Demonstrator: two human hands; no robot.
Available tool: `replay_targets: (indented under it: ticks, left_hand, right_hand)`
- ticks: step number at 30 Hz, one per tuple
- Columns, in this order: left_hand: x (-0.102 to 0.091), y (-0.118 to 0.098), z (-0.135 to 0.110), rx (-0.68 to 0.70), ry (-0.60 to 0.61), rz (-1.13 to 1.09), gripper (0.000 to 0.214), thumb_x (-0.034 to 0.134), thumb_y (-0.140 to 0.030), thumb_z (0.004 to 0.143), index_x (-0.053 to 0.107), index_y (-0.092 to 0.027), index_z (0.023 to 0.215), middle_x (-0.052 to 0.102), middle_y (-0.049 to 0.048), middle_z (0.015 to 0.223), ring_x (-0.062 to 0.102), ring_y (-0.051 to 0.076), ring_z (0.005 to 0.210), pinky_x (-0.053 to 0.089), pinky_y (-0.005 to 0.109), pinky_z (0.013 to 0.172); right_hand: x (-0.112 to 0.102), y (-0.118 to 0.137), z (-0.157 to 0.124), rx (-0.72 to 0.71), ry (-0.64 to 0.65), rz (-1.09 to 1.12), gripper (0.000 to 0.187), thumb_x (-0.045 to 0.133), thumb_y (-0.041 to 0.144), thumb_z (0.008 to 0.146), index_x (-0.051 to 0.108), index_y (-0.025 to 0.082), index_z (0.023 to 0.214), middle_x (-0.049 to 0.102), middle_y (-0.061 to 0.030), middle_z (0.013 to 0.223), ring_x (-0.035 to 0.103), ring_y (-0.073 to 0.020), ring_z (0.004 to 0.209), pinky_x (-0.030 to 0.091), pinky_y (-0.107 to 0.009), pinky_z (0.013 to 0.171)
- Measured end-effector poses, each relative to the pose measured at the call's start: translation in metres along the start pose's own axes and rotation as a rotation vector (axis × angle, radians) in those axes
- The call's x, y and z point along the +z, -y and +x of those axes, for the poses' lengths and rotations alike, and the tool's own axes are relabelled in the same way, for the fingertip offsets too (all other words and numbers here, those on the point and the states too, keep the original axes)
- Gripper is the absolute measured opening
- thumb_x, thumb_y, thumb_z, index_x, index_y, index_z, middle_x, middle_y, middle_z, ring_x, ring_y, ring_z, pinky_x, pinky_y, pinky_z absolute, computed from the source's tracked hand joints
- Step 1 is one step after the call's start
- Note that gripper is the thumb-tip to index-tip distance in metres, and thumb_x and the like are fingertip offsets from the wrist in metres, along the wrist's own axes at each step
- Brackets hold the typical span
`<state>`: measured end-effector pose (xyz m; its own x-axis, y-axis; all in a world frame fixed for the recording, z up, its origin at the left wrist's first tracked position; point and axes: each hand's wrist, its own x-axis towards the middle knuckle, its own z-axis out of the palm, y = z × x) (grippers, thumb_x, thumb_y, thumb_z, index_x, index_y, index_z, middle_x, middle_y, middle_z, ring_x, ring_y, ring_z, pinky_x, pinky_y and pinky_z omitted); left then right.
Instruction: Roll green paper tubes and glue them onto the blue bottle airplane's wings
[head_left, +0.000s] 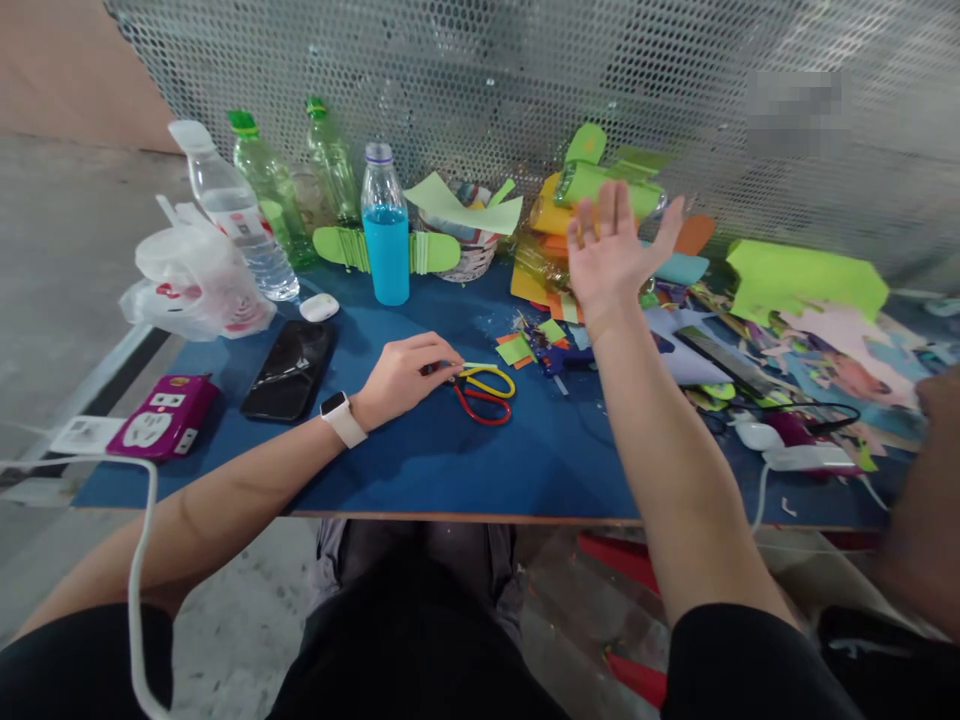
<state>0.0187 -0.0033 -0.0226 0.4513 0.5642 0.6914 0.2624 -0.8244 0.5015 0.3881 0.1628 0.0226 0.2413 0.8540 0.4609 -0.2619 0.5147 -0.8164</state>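
Observation:
My left hand (409,380) rests on the blue table (450,470), its fingers drawn together. A pair of scissors (487,410) with one red and one yellow handle lies against the fingertips, its blades hidden by the hand. Beside the fingertips a thin pale strip (481,366) shows; whether they pinch it is unclear. Raised above the table, my right hand (615,250) is open and empty, fingers apart. Behind it sits a heap of orange and yellow paper (536,275) with a green paper-wrapped bottle (581,185). Small green paper scraps (515,349) lie between the hands.
At the back stand a bottle of blue liquid (386,240), green bottles (270,190) and a basket (469,255). A phone (290,370), purple power strip (165,415) and plastic bag (199,280) are left. Paper offcuts (840,350) cover the right, near another person's arm (926,510).

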Motion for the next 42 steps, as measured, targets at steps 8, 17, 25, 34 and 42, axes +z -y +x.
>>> replay_targets:
  ticks: [8, 17, 25, 34, 42]
  left_hand:
    - [0.004, 0.003, 0.000, -0.025, -0.009, -0.023, 0.011, 0.078, -0.018, 0.108, 0.088, -0.018, 0.105, 0.086, 0.0077, 0.106, 0.079, 0.014, 0.081, 0.062, 0.023, 0.076]
    - [0.000, 0.005, 0.003, -0.122, -0.076, -0.016, 0.011, 0.081, -0.025, 0.107, 0.088, -0.019, 0.101, 0.086, 0.0073, 0.100, 0.078, 0.016, 0.081, 0.060, 0.026, 0.070]
    - [0.001, 0.004, 0.004, -0.166, -0.074, -0.049, 0.018, 0.081, -0.034, 0.108, 0.089, -0.020, 0.100, 0.086, 0.0081, 0.099, 0.078, 0.016, 0.079, 0.060, 0.027, 0.070]
    - [-0.006, 0.009, 0.006, -0.296, -0.026, -0.063, 0.027, 0.074, -0.040, 0.112, 0.082, -0.019, 0.095, 0.082, 0.0053, 0.090, 0.071, 0.012, 0.064, 0.056, 0.024, 0.064]
    - [-0.007, 0.008, 0.012, -0.218, 0.037, 0.056, 0.057, 0.062, -0.053, 0.118, 0.062, -0.019, 0.072, 0.066, 0.0022, 0.071, 0.057, 0.014, 0.062, 0.044, 0.029, 0.065]
  right_hand:
    - [0.077, 0.018, -0.133, 0.289, 0.258, -0.188, 0.054, 0.096, 0.075, 0.079, 0.081, 0.025, 0.090, 0.080, -0.0029, 0.085, 0.074, -0.0178, 0.078, 0.062, -0.033, 0.073]
    - [0.099, 0.017, -0.177, 0.283, 0.704, -0.419, 0.046, 0.085, 0.065, 0.095, 0.087, 0.020, 0.106, 0.086, -0.0085, 0.097, 0.080, -0.0222, 0.085, 0.067, -0.038, 0.081]
    - [0.085, 0.009, -0.176, 0.160, 0.692, -0.532, 0.030, 0.083, 0.054, 0.099, 0.091, 0.025, 0.102, 0.088, -0.0068, 0.103, 0.081, -0.0245, 0.092, 0.065, -0.041, 0.090]
    - [0.087, -0.011, -0.173, -0.111, 0.769, -0.862, 0.010, 0.080, 0.030, 0.105, 0.090, 0.029, 0.104, 0.087, -0.0066, 0.107, 0.073, -0.0288, 0.105, 0.058, -0.049, 0.100]
    - [0.091, -0.021, -0.173, -0.130, 0.826, -0.936, 0.010, 0.078, 0.025, 0.107, 0.088, 0.024, 0.104, 0.080, -0.0075, 0.104, 0.065, -0.0266, 0.100, 0.054, -0.047, 0.099]
